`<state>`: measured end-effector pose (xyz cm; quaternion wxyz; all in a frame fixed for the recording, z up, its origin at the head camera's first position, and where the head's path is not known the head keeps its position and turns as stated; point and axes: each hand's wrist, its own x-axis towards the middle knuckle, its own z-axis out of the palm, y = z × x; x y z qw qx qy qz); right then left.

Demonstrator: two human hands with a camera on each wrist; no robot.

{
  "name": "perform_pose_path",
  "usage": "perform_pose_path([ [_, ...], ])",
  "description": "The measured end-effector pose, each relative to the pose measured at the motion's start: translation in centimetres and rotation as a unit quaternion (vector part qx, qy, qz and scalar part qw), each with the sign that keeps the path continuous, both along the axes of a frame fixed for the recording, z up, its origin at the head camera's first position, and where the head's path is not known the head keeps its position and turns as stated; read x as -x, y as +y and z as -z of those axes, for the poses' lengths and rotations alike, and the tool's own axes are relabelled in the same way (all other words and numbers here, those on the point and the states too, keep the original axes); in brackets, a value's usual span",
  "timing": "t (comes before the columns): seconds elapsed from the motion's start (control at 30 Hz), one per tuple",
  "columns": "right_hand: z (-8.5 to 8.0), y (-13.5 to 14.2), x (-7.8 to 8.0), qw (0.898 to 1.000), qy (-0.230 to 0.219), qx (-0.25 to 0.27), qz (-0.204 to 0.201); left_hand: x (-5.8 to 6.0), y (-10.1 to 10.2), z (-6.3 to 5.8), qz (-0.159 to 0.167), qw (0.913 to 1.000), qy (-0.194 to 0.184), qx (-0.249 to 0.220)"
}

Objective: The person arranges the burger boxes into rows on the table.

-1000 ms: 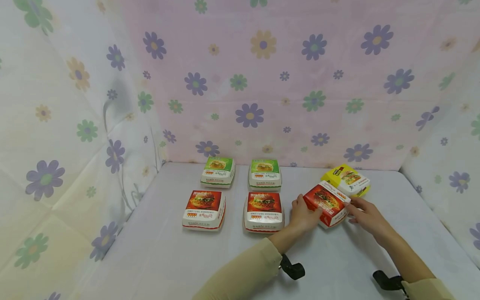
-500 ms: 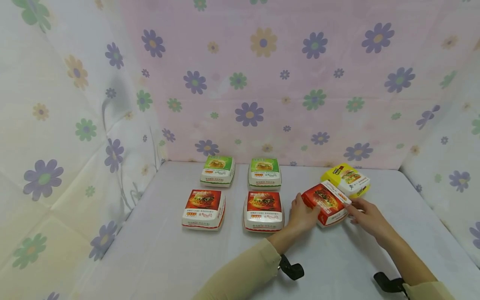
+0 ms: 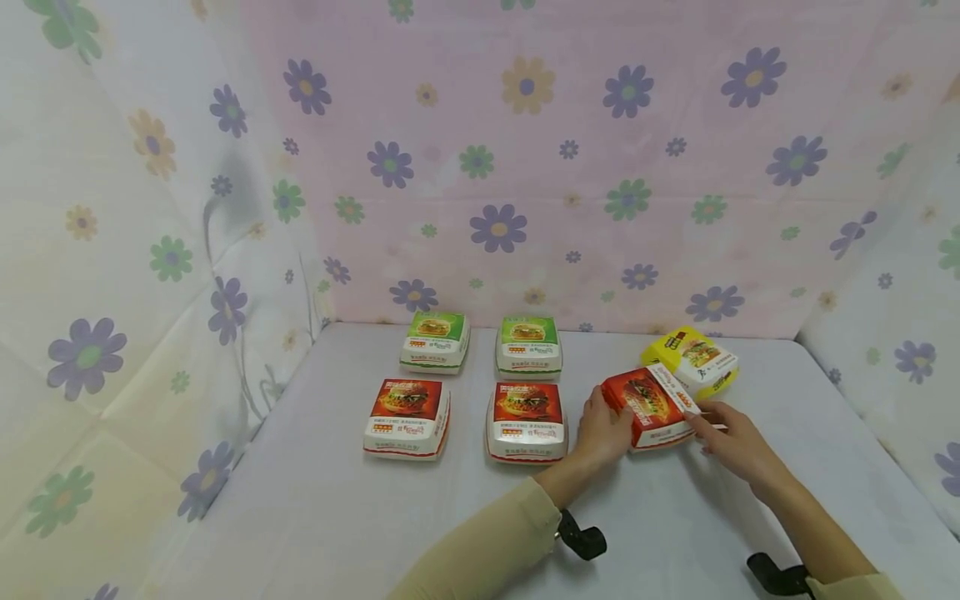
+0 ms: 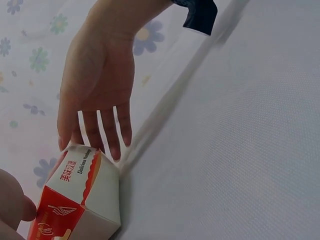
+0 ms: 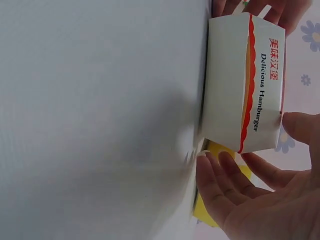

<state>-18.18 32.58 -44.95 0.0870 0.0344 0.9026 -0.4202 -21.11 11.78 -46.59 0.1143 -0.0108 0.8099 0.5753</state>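
A red-and-white burger box [image 3: 651, 405] sits at a slant on the right side of the table, between both hands. My left hand [image 3: 603, 429] grips its left side, with the thumb toward the front. At the opposite side, my right hand [image 3: 738, 443] holds the right edge: the thumb lies at the lid's rim and the fingers meet the side wall below. Close up in the right wrist view, "Delicious Hamburger" reads along the box's side. A yellow-and-white burger box [image 3: 693, 360] lies just behind, partly overlapped by the red one.
Two green-topped burger boxes [image 3: 435, 342] stand at the back of the white table [image 3: 315, 517], left and centre. In front of them are two more red-topped boxes [image 3: 527, 421]. Flower-patterned cloth [image 3: 450, 167] encloses the back and sides.
The red burger box between the hands has turned slightly counterclockwise and shifted a little left. Both hands have moved along with it. The other boxes stay where they were.
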Motion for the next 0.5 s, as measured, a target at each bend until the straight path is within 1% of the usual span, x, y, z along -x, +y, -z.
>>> perform_pose_path([
  [0.13, -0.2, 0.1, 0.3, 1.0, 0.01, -0.015, -0.004, -0.1, -0.4, 0.2, 0.0, 1.0, -0.003, 0.006],
  [0.23, -0.6, 0.3, 0.9, 1.0, -0.001, -0.016, -0.006, -0.1, -0.5, 0.6, 0.007, 0.9997, 0.003, 0.021],
  [0.37, -1.0, 0.5, 1.8, 1.0, -0.02, -0.007, -0.013, -0.4, -0.5, 1.0, 0.022, 0.9986, 0.021, 0.043],
  [0.5, -1.1, 0.5, 2.2, 0.999, -0.029, 0.004, -0.017, -1.0, -0.7, 0.6, 0.037, 0.9979, 0.035, 0.04],
])
